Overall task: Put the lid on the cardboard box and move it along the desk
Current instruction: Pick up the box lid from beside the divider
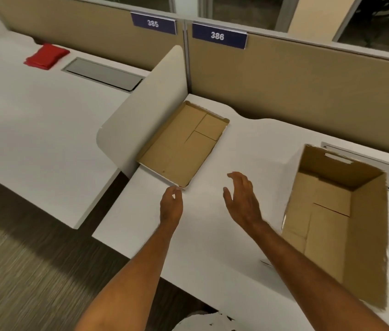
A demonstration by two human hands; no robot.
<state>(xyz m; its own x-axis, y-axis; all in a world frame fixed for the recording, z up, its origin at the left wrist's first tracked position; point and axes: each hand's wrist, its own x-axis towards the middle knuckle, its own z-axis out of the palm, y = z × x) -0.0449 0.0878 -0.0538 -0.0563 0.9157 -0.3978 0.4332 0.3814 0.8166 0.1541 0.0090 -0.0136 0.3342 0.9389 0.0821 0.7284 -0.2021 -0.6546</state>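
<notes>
Your left hand (171,204) is right at the near corner of the lid (184,143). Its fingers (175,191) are curled in close to each other, nearly touching that corner, but they hold nothing yet. Your right hand (242,199) hangs over the bare surface (248,149) between the lid and the box, near the lid's long right edge. Its fingers are spread apart and empty. It looks like you are getting ready to take the lid with both hands, one at the corner and one along the side.

The lid lies upside down, so you see its brown inside. It is flat and shallow, like a tray, with a low rim all around and folded flaps on its floor. Its left side sits snug against the white divider (141,115), so only the near and right sides look free to grab.

The cardboard box (336,223) stands well apart from the lid, on your right. It is open on top, tall and deep, with a slot cut in its far wall for carrying. The cardboard is brown and dull inside and white outside. The surface is smooth and white, so the box should slide on it easily. The lid must be flipped over before it goes on.
</notes>
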